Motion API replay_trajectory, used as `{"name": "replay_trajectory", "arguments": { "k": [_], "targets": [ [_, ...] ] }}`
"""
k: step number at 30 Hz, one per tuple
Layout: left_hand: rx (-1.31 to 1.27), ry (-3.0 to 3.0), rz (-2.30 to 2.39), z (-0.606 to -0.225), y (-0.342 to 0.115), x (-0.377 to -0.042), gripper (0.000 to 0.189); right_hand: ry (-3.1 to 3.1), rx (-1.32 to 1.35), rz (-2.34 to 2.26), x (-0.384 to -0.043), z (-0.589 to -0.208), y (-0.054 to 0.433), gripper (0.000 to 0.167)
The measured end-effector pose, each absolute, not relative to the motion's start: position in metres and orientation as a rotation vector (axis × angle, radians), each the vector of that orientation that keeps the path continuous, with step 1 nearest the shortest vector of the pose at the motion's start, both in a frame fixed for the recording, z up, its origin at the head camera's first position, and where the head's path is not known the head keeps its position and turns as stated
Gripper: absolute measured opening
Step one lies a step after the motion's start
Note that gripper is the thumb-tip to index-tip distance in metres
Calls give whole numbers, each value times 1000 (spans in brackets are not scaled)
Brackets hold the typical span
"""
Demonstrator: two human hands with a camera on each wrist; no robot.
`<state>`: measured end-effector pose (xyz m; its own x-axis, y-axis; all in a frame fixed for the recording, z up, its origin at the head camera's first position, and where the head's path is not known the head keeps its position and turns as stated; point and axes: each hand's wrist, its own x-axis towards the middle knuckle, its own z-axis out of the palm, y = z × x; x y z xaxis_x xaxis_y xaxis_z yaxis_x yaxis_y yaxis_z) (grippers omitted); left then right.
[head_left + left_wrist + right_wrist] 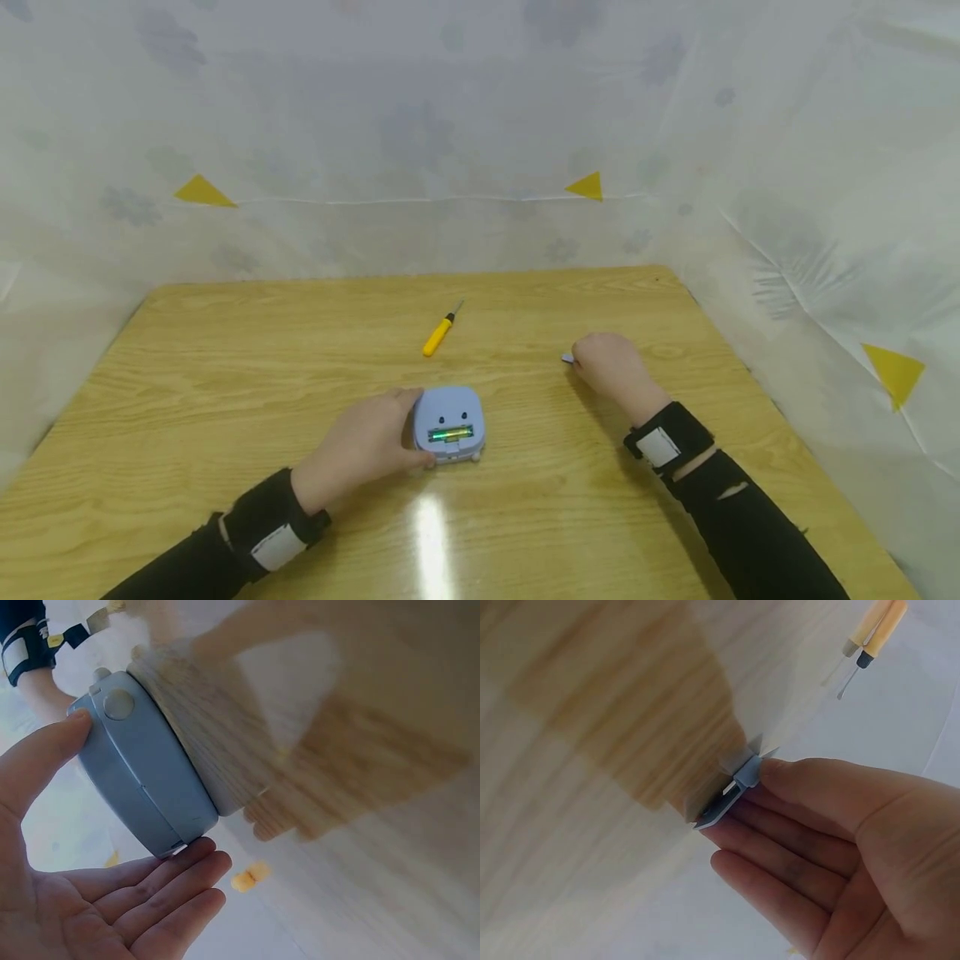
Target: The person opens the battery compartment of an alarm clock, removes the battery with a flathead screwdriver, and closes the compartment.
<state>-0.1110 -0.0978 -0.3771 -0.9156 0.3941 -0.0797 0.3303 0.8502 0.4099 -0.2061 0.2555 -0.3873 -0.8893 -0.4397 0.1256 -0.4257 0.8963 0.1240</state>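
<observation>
A light-blue rounded case point(448, 402) lies on the table with its battery slot facing up. One green-and-gold battery point(451, 433) is visible in that slot. My left hand point(372, 435) holds the case from its left side; in the left wrist view the thumb presses near a round knob and the fingertips touch the opposite edge. Off to the right, my right hand point(611, 367) pinches a small blue battery cover point(750, 774) low over the table. Most of the cover is hidden by the hand in the head view.
A yellow screwdriver point(438, 337) lies behind the case, its shaft pointing away from me. The wooden table point(262, 358) ends at a pale patterned sheet point(420, 125) at the back and sides, with yellow triangles on it.
</observation>
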Motion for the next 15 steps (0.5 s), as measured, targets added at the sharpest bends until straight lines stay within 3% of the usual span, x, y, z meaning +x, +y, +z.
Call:
{"name": "replay_trajectory", "arguments": {
  "k": [15],
  "targets": [
    [562, 2866, 589, -377, -98, -110, 96, -2914, 634, -171, -199, -387, 244, 22]
  ]
}}
